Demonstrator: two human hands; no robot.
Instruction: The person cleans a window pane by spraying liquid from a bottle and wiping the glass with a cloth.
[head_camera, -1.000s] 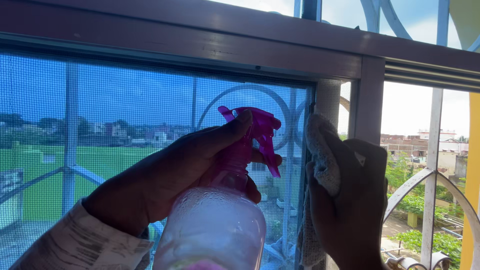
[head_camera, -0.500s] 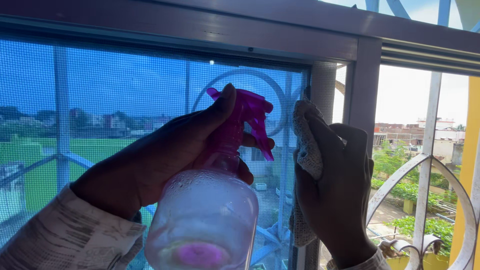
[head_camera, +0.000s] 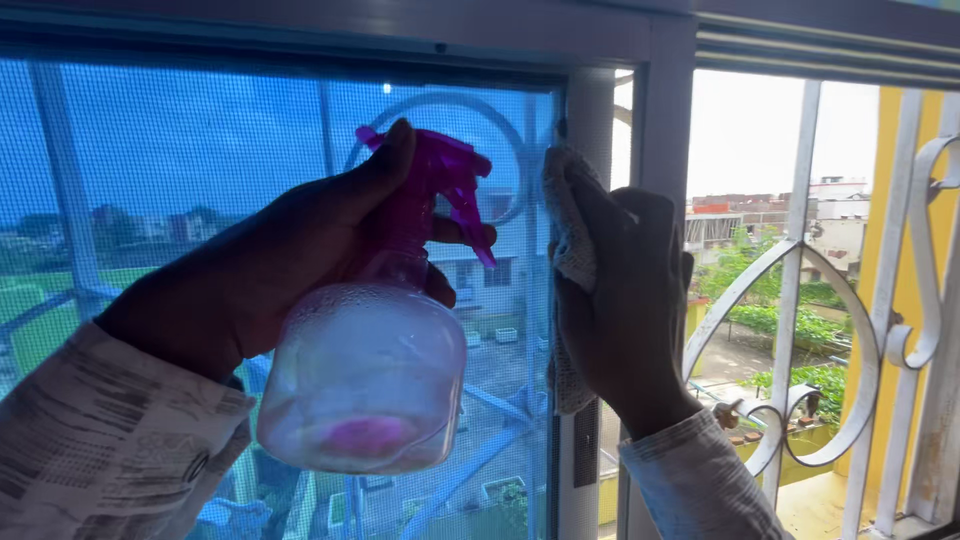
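Observation:
My left hand grips a clear round spray bottle by its neck, thumb on top of the purple trigger head, nozzle toward the blue-tinted window pane with its mesh screen. My right hand presses a grey woven cloth flat against the pane's right edge, beside the vertical frame post. Part of the cloth hangs below my palm. Droplets cling inside the bottle.
A dark metal window frame runs across the top. To the right, the open section shows a white curved metal grille, a yellow wall strip, and buildings and greenery far below outside.
The view has shifted right and down, so both hands and the frame sit further left and higher. The cloth hand stays on the pane's right edge; the bottle stays gripped.

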